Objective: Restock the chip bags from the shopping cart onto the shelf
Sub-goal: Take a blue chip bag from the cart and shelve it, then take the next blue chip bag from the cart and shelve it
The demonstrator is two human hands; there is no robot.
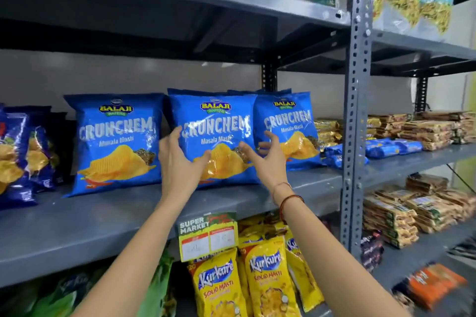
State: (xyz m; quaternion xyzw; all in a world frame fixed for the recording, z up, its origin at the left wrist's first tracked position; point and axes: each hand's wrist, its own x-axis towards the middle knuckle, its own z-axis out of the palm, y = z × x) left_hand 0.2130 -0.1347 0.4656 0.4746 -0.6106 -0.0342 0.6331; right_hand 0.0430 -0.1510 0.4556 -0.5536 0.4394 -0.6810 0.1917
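Observation:
Three blue Crunchem chip bags stand upright on the grey middle shelf [103,224]. The middle chip bag [216,121] is between my hands. My left hand [177,162] presses its lower left edge with fingers spread. My right hand [268,159] touches its lower right side, fingers apart, in front of the right chip bag [286,123]. The left chip bag [116,141] stands apart from both hands. More blue bags stand behind the middle one. The shopping cart is out of view.
Dark blue chip bags [18,152] fill the shelf's far left. Yellow Kurkure bags [265,283] and a price tag [207,237] hang below. A grey upright post [358,110] divides the racks; biscuit packs [412,131] lie right of it. Red and teal bags sit above.

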